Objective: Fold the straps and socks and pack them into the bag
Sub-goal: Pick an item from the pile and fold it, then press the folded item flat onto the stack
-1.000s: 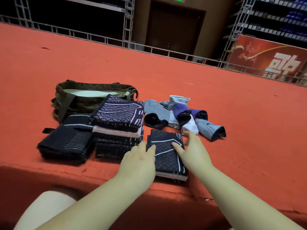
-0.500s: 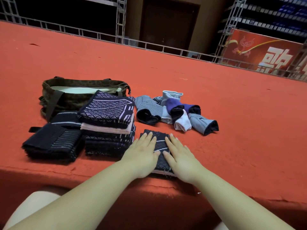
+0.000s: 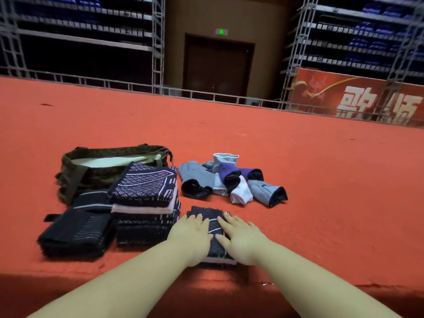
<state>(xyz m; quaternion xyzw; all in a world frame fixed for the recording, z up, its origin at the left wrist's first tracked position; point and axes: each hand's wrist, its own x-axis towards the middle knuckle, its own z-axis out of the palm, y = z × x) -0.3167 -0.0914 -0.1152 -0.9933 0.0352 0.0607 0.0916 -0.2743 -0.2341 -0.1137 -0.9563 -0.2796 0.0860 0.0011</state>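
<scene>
Head view: I have both hands, left (image 3: 191, 235) and right (image 3: 243, 235), flat with fingers straight on the strap (image 3: 212, 226), apparently to set its fold.

Dark navy straps, mixed socks, orange-red carpet.

Showed navy folded strap (image 3: 212, 232) with pale line pattern; stack of straps (image 3: 144, 203) in navy with white diamond weave and one cream layer; socks (image 3: 231, 180) in grey, purple, white and black; bag (image 3: 91, 171) in olive camouflage, pale lining; worktop (image 3: 321, 180) in orange-red.
</scene>
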